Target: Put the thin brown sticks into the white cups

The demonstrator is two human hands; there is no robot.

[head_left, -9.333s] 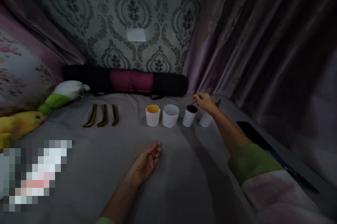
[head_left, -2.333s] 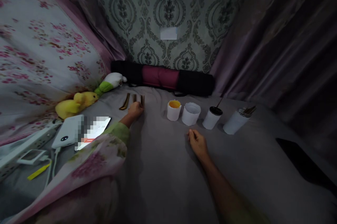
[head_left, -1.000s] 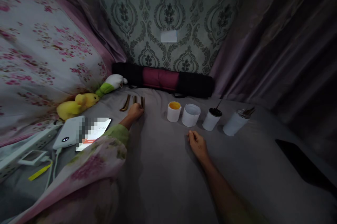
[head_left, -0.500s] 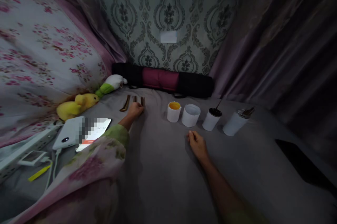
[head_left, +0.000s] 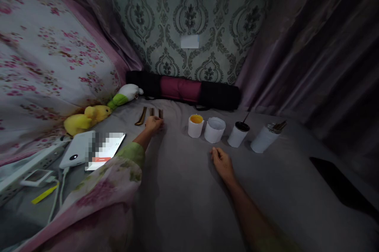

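My left hand reaches forward with its fingers drawn together at the near ends of two bundles of thin brown sticks, the middle bundle and the right bundle. Those ends are covered, so what the fingertips hold is hidden. A third bundle, bent at its lower end, lies just to the left. Loosely curled, my right hand rests on the grey sheet; no object shows in it. Beyond it stand a white cup with a yellow inside and a wider white cup.
Further right are a white can with dark contents and a tilted white jar of sticks. A black and maroon roll bag lies along the wall. Plush toys, a phone, a power bank and a power strip sit left.
My left hand has shifted very slightly to the right and toward me. The bundles, the cups and my right hand have stayed where they were.
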